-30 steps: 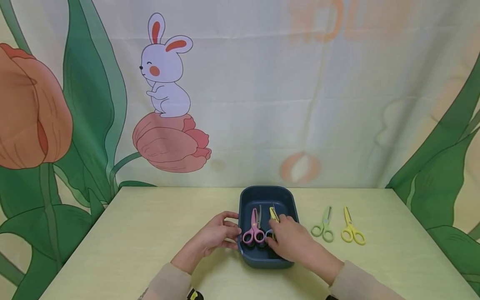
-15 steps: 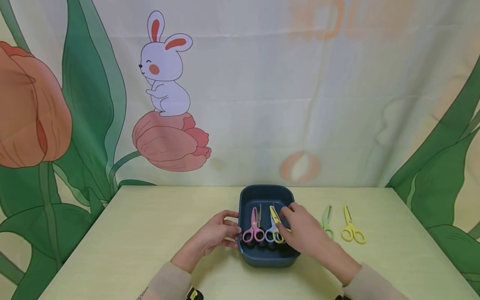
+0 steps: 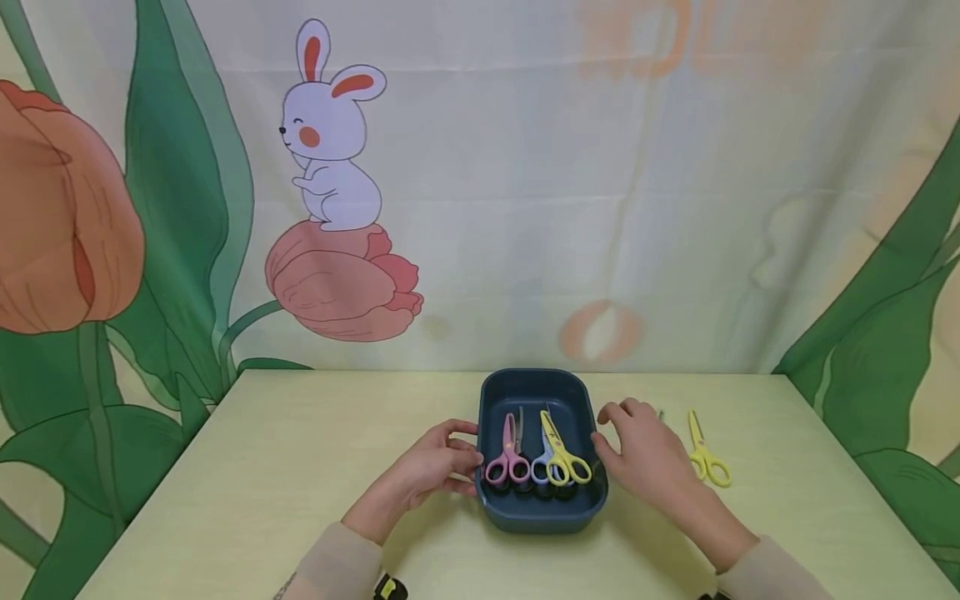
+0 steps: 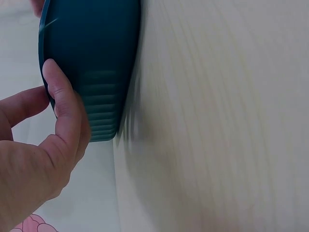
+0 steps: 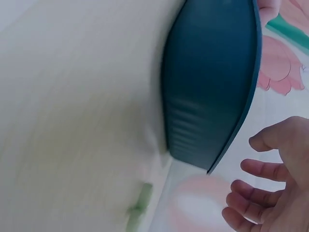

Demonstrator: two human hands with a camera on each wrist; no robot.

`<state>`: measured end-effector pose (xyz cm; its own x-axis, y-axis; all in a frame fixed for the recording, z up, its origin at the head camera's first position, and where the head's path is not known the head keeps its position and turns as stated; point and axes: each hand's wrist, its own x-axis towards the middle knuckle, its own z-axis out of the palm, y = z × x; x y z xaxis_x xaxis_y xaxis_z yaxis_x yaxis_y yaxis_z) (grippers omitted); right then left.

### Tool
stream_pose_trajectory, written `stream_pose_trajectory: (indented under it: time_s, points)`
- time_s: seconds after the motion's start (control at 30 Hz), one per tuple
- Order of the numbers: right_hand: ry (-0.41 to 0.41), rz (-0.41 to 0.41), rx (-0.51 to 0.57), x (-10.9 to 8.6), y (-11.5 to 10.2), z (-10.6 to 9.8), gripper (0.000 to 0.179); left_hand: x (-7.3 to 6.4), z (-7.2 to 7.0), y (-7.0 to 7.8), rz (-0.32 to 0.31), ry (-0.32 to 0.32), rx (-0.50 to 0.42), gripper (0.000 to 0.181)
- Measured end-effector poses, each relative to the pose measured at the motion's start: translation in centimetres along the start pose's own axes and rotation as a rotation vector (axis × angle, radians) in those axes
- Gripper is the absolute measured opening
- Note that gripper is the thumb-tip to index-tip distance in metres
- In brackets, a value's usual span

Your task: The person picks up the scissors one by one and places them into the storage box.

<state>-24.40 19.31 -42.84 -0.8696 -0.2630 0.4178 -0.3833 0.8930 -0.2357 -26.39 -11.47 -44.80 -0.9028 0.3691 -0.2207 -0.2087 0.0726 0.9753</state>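
A dark blue rectangular box [image 3: 540, 522] stands on the table. Inside lie pink scissors [image 3: 512, 455], light blue scissors [image 3: 542, 456] and yellow scissors [image 3: 557, 450] overlapping the blue pair. A grey blade shows beside the pink pair. My left hand [image 3: 435, 467] touches the box's left side; in the left wrist view its fingers rest against the outer wall near the rim. Just off the box's right edge, my right hand [image 3: 648, 454] holds nothing, its fingers loosely bent and spread. It hides most of the green scissors [image 3: 661, 414], which appear blurred in the right wrist view.
A second pair of yellow scissors [image 3: 705, 458] lies on the table [image 3: 315, 450], right of the right hand. Behind the table hangs a curtain [image 3: 487, 208] printed with tulips and a rabbit. The box stands near the table's far edge.
My right hand has drawn back from the yellow scissors in the box and moved right, past the box's edge, now covering most of the green scissors. The left hand has stayed put.
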Motion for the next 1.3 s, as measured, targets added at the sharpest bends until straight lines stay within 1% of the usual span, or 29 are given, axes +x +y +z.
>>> stream_pose_trajectory:
  time_s: [0.1,0.2,0.27,0.47,0.57,0.73,0.93,1.17,1.3]
  points:
    - [0.007,0.010,-0.031,-0.4,1.0,0.0,0.021,-0.1,0.1,0.0,-0.001,0.002,0.004,0.053]
    - [-0.018,0.033,-0.047,-0.7,1.9,0.1,0.025,-0.1,0.1,0.0,-0.003,0.006,0.007,0.053]
    - [-0.058,0.063,-0.048,-1.0,2.5,0.2,0.028,-0.1,0.0,0.0,-0.004,0.008,0.006,0.053]
    - [-0.214,0.184,-0.021,-1.5,3.9,0.6,0.035,0.0,0.0,0.0,-0.002,0.007,0.005,0.052]
    - [-0.252,0.212,-0.013,-1.5,4.4,1.0,0.038,0.0,0.0,0.0,0.001,0.001,0.003,0.053]
    - [-0.289,0.225,0.003,-1.5,5.0,1.4,0.042,0.0,0.0,-0.1,0.004,-0.004,-0.003,0.053]
    - [-0.348,0.236,0.009,-1.2,5.2,1.7,0.042,-0.1,0.0,0.0,0.006,-0.010,-0.003,0.053]
    - [-0.347,0.232,0.006,-1.0,5.3,2.1,0.040,-0.2,-0.1,0.0,0.008,-0.011,-0.002,0.053]
    - [-0.351,0.246,0.002,-0.9,5.4,2.4,0.037,-0.2,-0.1,0.0,0.011,-0.015,-0.005,0.053]
